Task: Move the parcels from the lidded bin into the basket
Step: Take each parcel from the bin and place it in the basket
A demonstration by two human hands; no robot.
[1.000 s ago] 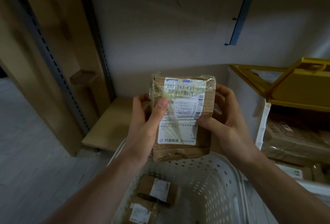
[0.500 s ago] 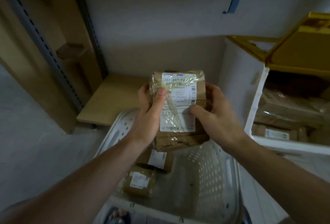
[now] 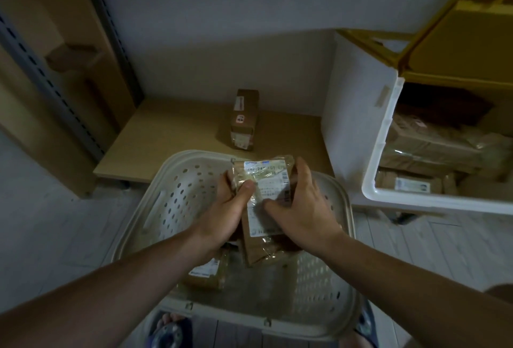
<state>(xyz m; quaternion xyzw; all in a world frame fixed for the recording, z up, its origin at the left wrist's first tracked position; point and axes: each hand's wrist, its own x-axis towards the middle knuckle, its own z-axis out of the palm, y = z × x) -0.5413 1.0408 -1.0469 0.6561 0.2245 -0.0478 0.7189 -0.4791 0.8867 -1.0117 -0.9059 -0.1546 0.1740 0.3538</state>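
Note:
A brown taped parcel (image 3: 262, 209) with a white label is held by both hands inside the mouth of the white perforated basket (image 3: 177, 195). My left hand (image 3: 224, 211) grips its left side, thumb on the label. My right hand (image 3: 299, 209) grips its right side, thumb across the label. Under my left wrist another labelled parcel (image 3: 208, 272) lies on the basket floor. At the right stands the white bin (image 3: 377, 181) with its yellow lid (image 3: 455, 34) raised; several brown parcels (image 3: 433, 148) lie inside.
One more brown parcel (image 3: 244, 120) stands on the low wooden shelf (image 3: 155, 136) behind the basket. A metal shelf upright (image 3: 47, 78) runs along the left. Pale floor boards lie on both sides of the basket, and my feet (image 3: 166, 331) show below it.
Both hands have lowered the parcel from chest height down into the basket mouth. The view has tipped down, bringing the parcel on the shelf into sight.

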